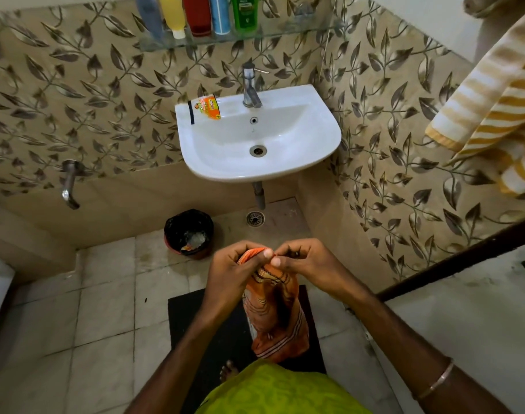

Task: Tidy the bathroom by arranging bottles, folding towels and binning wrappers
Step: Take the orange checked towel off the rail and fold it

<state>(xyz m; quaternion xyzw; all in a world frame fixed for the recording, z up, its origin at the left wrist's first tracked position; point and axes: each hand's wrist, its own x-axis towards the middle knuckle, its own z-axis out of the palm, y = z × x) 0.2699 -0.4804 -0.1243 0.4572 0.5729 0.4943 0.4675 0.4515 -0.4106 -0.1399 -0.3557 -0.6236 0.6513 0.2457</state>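
Observation:
An orange striped towel (277,312) hangs down in front of me, pinched at its top edge by both hands. My left hand (240,267) and my right hand (306,261) meet fingertip to fingertip on that edge. An orange wrapper (208,107) lies on the back left rim of the white sink (324,135). Several bottles (198,14) stand in a row on the glass shelf (300,28) above the tap. A black-lined bin (188,233) with some rubbish in it stands on the floor under the sink, just beyond my left hand.
A yellow and white striped towel (491,115) hangs at the right wall. A tap (250,85) rises behind the basin and a wall spout (70,183) sticks out at the left. A black mat (219,330) lies under my feet; a floor drain (255,218) sits beneath the sink.

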